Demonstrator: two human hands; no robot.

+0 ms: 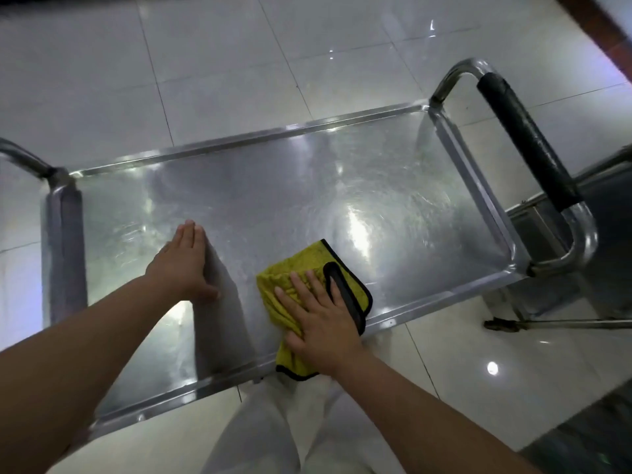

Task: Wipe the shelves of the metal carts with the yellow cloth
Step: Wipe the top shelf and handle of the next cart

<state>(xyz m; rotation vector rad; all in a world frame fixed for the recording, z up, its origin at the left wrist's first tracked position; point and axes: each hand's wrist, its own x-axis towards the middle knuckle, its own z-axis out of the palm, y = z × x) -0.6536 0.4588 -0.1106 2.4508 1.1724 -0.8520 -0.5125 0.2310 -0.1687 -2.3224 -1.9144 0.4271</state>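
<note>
The top shelf of a steel cart (290,186) fills the middle of the view, shiny and streaked. A yellow cloth with a black hem (301,268) lies crumpled on the shelf near its front edge, right of centre. My right hand (318,319) presses flat on the cloth, fingers straight and spread. My left hand (184,261) rests flat on the bare shelf to the left of the cloth, fingers together and pointing away from me.
The cart's push handle with a black grip (526,142) rises at the right end; a second tube handle (24,155) curves at the left. Part of another metal cart (561,230) stands to the right. Glossy floor tiles surround the cart; my legs are at its front edge.
</note>
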